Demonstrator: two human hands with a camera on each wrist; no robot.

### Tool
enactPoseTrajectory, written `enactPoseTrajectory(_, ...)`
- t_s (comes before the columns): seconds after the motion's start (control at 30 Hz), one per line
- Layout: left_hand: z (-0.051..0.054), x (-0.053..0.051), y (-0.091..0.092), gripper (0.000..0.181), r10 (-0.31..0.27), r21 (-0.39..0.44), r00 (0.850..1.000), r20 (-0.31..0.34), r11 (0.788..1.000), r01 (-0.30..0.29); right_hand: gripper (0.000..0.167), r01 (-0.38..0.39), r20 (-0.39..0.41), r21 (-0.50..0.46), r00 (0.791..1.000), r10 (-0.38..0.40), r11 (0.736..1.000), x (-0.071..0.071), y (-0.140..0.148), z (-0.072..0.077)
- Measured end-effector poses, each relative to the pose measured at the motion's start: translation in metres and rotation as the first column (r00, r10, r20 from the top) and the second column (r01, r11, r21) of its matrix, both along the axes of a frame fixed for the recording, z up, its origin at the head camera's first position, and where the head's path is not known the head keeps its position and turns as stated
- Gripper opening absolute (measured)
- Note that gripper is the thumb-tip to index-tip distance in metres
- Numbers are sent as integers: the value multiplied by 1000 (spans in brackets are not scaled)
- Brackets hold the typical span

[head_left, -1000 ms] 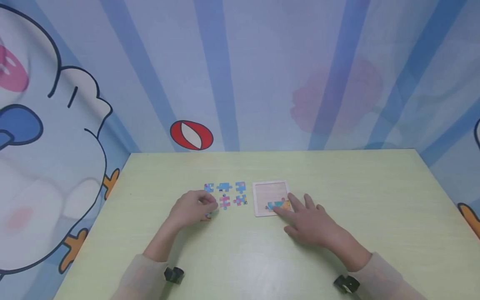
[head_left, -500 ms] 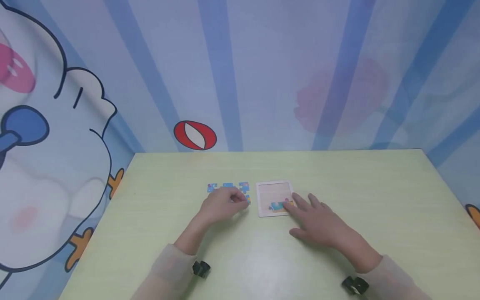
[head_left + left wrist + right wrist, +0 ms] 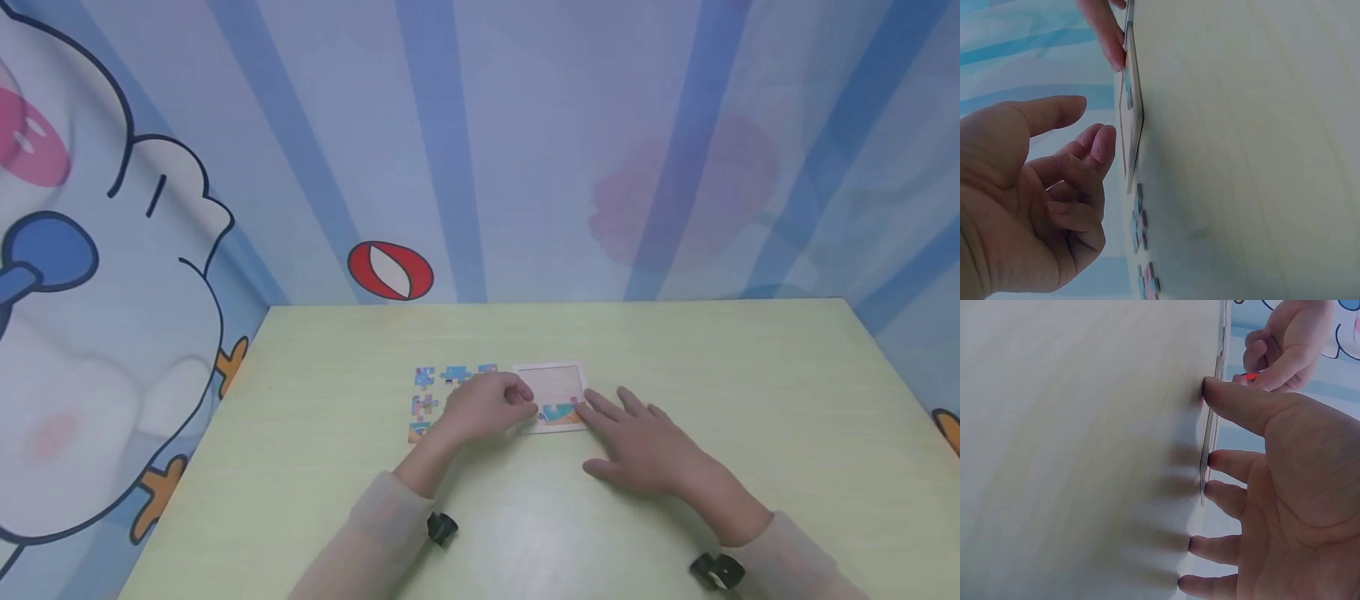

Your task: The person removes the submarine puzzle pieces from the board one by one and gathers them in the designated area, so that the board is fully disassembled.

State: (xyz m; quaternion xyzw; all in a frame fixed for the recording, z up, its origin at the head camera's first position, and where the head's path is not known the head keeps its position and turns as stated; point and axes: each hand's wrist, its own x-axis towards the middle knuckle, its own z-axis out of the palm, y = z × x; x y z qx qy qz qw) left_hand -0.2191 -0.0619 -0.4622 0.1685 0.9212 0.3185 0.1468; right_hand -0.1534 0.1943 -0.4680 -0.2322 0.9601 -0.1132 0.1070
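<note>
My left hand [image 3: 491, 408] hovers at the left edge of a shallow square puzzle tray [image 3: 551, 365]. In the left wrist view the left hand [image 3: 1041, 194] has its thumb and forefinger apart, the other fingers loosely bent, with nothing visible between them. My right hand [image 3: 641, 446] lies spread at the tray's right side. Its fingertips touch the tray edge and the table. Joined jigsaw pieces [image 3: 558, 413] in blue and orange sit in the tray's lower right. Left of it lie loose jigsaw pieces [image 3: 455, 374]; the left hand hides some.
A pale yellow-green table [image 3: 675, 350] spreads beneath, and a printed blue-striped curtain [image 3: 525, 150] rises behind its far edge. Black wrist cameras [image 3: 442, 528] sit below both sleeves. At the far left of the loose group lies an orange-and-blue jigsaw piece [image 3: 419, 432].
My left hand has moved right, from the left column of loose pieces across to the tray's left edge. The right hand stays by the tray. The whole head view shifted slightly.
</note>
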Motion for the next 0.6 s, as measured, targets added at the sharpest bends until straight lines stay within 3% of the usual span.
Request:
enactPoseTrajectory(0.3,-9,0,16,27,-7,-60,1000,8,998,8,77,-20,-13,-7,1000,20,1000,-1,1,1)
enactPoseTrajectory(0.6,-10,3,28,36,-9,-105,1000,-1,994,8,76,-26,-30,14,999,27,1000,0,1,3)
